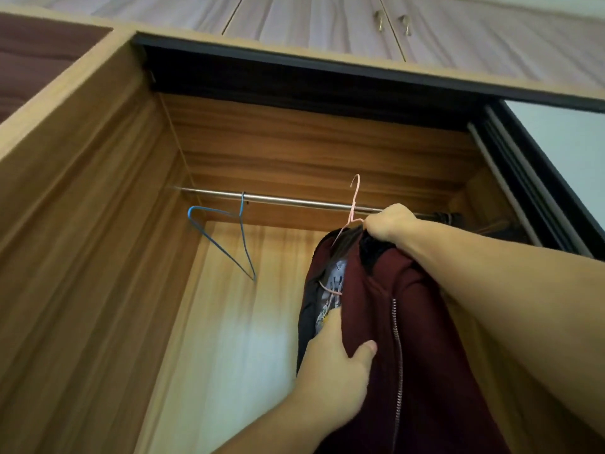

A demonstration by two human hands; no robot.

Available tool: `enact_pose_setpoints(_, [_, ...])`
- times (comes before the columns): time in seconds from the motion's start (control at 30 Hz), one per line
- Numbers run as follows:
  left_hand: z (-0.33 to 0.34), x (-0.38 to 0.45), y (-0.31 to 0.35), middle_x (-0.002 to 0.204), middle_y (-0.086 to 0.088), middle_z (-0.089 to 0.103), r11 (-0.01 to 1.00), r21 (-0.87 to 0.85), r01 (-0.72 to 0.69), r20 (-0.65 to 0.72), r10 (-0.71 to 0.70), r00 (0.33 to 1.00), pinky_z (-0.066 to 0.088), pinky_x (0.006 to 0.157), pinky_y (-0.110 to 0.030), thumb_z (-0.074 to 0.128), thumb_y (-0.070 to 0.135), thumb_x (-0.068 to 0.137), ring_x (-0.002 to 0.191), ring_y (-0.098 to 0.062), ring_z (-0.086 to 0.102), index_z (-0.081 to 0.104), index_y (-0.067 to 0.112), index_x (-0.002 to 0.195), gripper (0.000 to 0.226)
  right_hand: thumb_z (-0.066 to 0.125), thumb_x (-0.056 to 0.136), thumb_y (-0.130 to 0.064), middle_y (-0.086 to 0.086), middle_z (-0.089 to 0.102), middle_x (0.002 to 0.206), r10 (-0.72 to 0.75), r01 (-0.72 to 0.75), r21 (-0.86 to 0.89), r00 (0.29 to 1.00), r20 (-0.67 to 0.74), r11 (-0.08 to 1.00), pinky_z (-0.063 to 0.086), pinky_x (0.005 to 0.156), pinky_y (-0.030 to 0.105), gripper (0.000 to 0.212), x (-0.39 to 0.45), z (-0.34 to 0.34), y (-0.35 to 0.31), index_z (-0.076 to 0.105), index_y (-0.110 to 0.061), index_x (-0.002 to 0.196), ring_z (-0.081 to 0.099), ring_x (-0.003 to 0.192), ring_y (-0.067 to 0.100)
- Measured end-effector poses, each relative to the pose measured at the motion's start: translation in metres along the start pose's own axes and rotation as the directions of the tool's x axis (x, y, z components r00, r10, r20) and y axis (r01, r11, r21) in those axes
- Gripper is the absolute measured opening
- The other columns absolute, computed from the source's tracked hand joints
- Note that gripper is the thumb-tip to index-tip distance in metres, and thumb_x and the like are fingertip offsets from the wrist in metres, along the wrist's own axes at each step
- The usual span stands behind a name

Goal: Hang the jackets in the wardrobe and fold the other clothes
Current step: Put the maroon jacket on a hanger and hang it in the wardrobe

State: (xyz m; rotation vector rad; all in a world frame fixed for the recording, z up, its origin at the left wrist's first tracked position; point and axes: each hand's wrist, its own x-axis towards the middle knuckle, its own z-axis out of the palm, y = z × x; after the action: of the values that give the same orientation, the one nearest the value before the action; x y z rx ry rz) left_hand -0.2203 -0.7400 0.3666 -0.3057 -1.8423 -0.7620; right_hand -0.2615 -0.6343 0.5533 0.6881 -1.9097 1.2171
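Note:
A maroon zip jacket (422,329) hangs from a pink wire hanger (354,204), lifted inside the open wardrobe. The hanger's hook reaches above the metal rail (294,201) and sits in front of it. My right hand (391,222) grips the jacket's collar and the hanger's neck just below the rail. My left hand (334,368) holds the jacket's front edge lower down, thumb on the maroon cloth, fingers tucked inside. A dark lining and a printed label show inside the jacket.
An empty blue wire hanger (226,234) hangs on the rail to the left. The wardrobe's wooden side wall (98,224) stands at left, a sliding door frame (523,178) at right. Dark clothes (504,229) hang at the rail's far right end.

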Motion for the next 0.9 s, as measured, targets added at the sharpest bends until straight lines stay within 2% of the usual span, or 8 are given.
enact_pose_setpoints(0.07, [0.012, 0.021, -0.012, 0.118, 0.015, 0.062, 1.000, -0.015, 0.023, -0.037, -0.024, 0.999, 0.045, 0.100, -0.025, 0.058, 0.025, 0.094, 0.110, -0.003, 0.057, 0.048, 0.034, 0.131, 0.039, 0.041, 0.100, -0.024, 0.013, 0.056, 0.132, 0.028, -0.030, 0.071, 0.999, 0.022, 0.997, 0.043, 0.080, 0.029, 0.034, 0.015, 0.008, 0.004, 0.057, -0.007, 0.124, 0.054, 0.121, 0.029])
enact_pose_setpoints(0.2, [0.032, 0.061, -0.026, 0.114, 0.016, 0.063, 0.999, 0.006, 0.047, -0.098, -0.046, 0.994, 0.044, 0.093, -0.017, 0.053, 0.019, 0.096, 0.106, -0.001, 0.058, 0.049, 0.033, 0.131, 0.038, 0.056, 0.092, -0.014, 0.014, 0.062, 0.127, -0.054, 0.040, 0.123, 0.993, 0.109, 0.992, 0.041, 0.059, 0.020, 0.034, 0.067, 0.028, 0.023, 0.061, -0.005, 0.124, 0.058, 0.118, 0.029])
enact_pose_setpoints(0.37, [0.052, 0.091, -0.047, 0.115, 0.016, 0.064, 0.997, -0.029, 0.066, -0.128, -0.069, 0.989, 0.046, 0.099, -0.027, 0.053, 0.022, 0.096, 0.108, -0.004, 0.059, 0.047, 0.034, 0.132, 0.038, 0.041, 0.101, -0.025, 0.012, 0.059, 0.129, -0.084, 0.085, -0.108, 0.996, 0.017, 0.990, 0.044, 0.083, 0.030, 0.038, 0.097, 0.037, 0.030, 0.057, -0.002, 0.127, 0.057, 0.118, 0.029])
enact_pose_setpoints(0.53, [0.064, 0.116, -0.069, 0.117, 0.012, 0.063, 0.994, -0.024, 0.106, -0.101, -0.108, 0.989, 0.049, 0.095, -0.028, 0.052, 0.023, 0.096, 0.104, -0.007, 0.061, 0.042, 0.033, 0.136, 0.042, 0.034, 0.103, -0.021, 0.014, 0.055, 0.131, -0.163, 0.168, -0.229, 0.986, 0.042, 0.959, 0.043, 0.091, 0.031, 0.042, 0.127, 0.051, 0.034, 0.050, -0.001, 0.135, 0.054, 0.119, 0.028])
enact_pose_setpoints(0.63, [0.062, 0.124, -0.076, 0.120, 0.011, 0.060, 0.992, -0.004, 0.128, -0.064, -0.128, 0.990, 0.045, 0.093, -0.022, 0.049, 0.021, 0.098, 0.107, -0.006, 0.058, 0.039, 0.034, 0.138, 0.044, 0.043, 0.100, -0.020, 0.013, 0.053, 0.137, -0.148, 0.175, -0.279, 0.982, 0.115, 0.944, 0.044, 0.095, 0.032, 0.040, 0.146, 0.066, 0.037, 0.052, -0.001, 0.133, 0.051, 0.125, 0.031])
enact_pose_setpoints(0.7, [0.060, 0.127, -0.084, 0.128, 0.009, 0.057, 0.990, 0.009, 0.143, -0.037, -0.142, 0.989, 0.043, 0.099, -0.024, 0.048, 0.023, 0.099, 0.115, -0.009, 0.055, 0.035, 0.035, 0.142, 0.047, 0.039, 0.101, -0.023, 0.013, 0.051, 0.140, -0.156, 0.198, -0.379, 0.978, 0.138, 0.904, 0.044, 0.092, 0.031, 0.043, 0.150, 0.070, 0.040, 0.049, -0.001, 0.136, 0.052, 0.123, 0.030])
enact_pose_setpoints(0.77, [0.063, 0.128, -0.095, 0.137, 0.007, 0.053, 0.989, -0.005, 0.148, -0.029, -0.148, 0.989, 0.040, 0.107, -0.030, 0.048, 0.025, 0.098, 0.125, -0.013, 0.051, 0.032, 0.034, 0.146, 0.051, 0.035, 0.102, -0.025, 0.013, 0.050, 0.141, -0.154, 0.190, -0.367, 0.980, 0.125, 0.911, 0.045, 0.084, 0.028, 0.046, 0.146, 0.073, 0.046, 0.046, 0.000, 0.138, 0.053, 0.117, 0.029])
enact_pose_setpoints(0.9, [0.073, 0.121, -0.108, 0.135, 0.012, 0.054, 0.987, -0.031, 0.157, -0.009, -0.157, 0.987, 0.040, 0.108, -0.031, 0.051, 0.025, 0.097, 0.123, -0.009, 0.052, 0.035, 0.037, 0.144, 0.051, 0.026, 0.105, -0.016, 0.014, 0.044, 0.147, -0.236, 0.272, -0.406, 0.962, 0.137, 0.873, 0.038, 0.098, 0.027, 0.042, 0.133, 0.077, 0.057, 0.045, -0.001, 0.139, 0.044, 0.132, 0.030])
